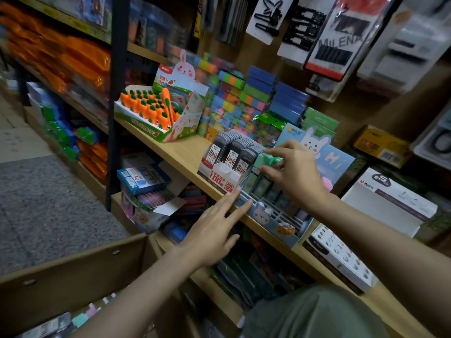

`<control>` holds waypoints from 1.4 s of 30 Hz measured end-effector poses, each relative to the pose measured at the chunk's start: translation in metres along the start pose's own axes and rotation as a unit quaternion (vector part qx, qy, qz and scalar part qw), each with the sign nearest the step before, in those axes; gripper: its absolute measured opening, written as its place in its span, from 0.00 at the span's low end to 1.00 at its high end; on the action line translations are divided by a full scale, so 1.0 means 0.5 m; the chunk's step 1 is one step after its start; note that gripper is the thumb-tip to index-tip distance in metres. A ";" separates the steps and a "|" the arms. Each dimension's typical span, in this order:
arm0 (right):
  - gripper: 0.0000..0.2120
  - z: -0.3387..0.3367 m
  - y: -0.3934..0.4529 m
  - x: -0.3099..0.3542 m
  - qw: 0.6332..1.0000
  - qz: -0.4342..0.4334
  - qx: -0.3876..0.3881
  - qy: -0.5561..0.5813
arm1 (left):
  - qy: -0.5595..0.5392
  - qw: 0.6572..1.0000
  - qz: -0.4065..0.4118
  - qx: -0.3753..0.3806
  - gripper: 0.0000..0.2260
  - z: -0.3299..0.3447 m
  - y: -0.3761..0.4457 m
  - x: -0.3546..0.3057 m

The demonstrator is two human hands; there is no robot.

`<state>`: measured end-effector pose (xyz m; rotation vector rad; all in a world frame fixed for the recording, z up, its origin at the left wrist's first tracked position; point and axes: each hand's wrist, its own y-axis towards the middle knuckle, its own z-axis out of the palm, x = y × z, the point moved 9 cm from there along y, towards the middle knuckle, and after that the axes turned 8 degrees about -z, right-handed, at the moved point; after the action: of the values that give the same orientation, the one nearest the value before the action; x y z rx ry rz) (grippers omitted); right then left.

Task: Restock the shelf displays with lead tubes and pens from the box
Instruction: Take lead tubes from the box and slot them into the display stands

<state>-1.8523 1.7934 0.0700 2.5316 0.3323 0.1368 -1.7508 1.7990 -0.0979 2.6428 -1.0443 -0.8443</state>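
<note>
- I see one wooden shelf (185,152) running across the middle of my view, held by a black upright post (118,93); a second shelf sits below it, crammed with packs too blurred for me to name.
- Low at the left is one brown cardboard box (73,264) with its flap up; inside I can make out a few small pastel items, too blurred to count.
- The floor at the left is grey and speckled, and the whole left side is smeared with blur.
- On the back wall I count about four hanging cards of dark hair clips (305,28).
- One carrot-and-rabbit display box (168,113) stands on the shelf to the left, full of orange carrot-shaped pieces.
- Behind the centre are stacks of coloured blocks (246,93), too many to count.
- One blue rabbit display tray (275,215) sits at the shelf's front edge, slotted with dividers.
- Just left of it, touching, is one white lead tube display (229,162), holding three rows of dark lead tubes.
- My left hand (214,230) is released, fingers straight, fingertips resting against the blue tray's front corner.
- My right hand (292,172) pinches one mint-green item (267,160) between thumb and fingers, above the blue tray's back slots; I cannot tell exactly what it is.
</note>
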 end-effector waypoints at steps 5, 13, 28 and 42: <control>0.18 -0.041 -0.038 0.026 0.989 0.000 -0.100 0.104 | -0.141 0.983 0.013 -0.112 0.22 -0.072 -0.031 0.007; 0.08 0.225 -0.135 0.271 0.957 -0.106 0.102 0.250 | -0.411 0.808 -0.367 -0.209 0.06 -0.065 -0.247 0.302; 0.16 0.790 -0.484 0.431 0.804 0.112 0.488 0.320 | -0.255 0.599 -0.757 -0.061 0.06 0.243 -0.779 0.475; 0.20 0.945 -0.491 0.463 0.845 0.017 0.468 0.260 | -0.141 0.560 -0.799 -0.167 0.21 0.331 -0.800 0.501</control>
<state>-1.6002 1.8001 -0.4528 3.4338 0.6975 0.8769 -1.4665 1.9323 -0.4873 2.3923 1.8118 -1.3694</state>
